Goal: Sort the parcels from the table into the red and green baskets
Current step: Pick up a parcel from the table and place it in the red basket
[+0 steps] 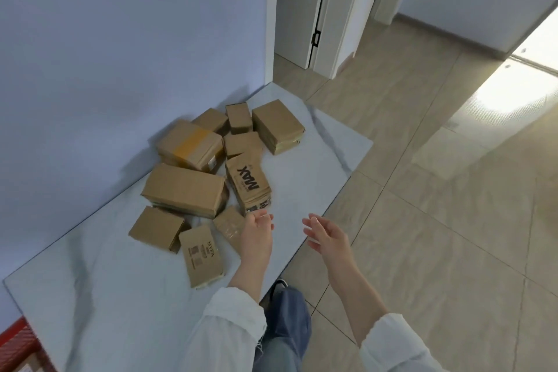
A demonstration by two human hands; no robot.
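- Two bare hands reach forward at lower centre, both empty with fingers spread: the left hand (256,231) over the table edge, the right hand (327,235) just past it.
- Brown cardboard parcels (184,187) lie clustered on the pale marble-patterned table (317,154), against the blue wall (120,39).
- The "MAX"-printed parcel (249,183) lies just above the left fingertips.
- A red basket (21,347) shows at the lower left corner.
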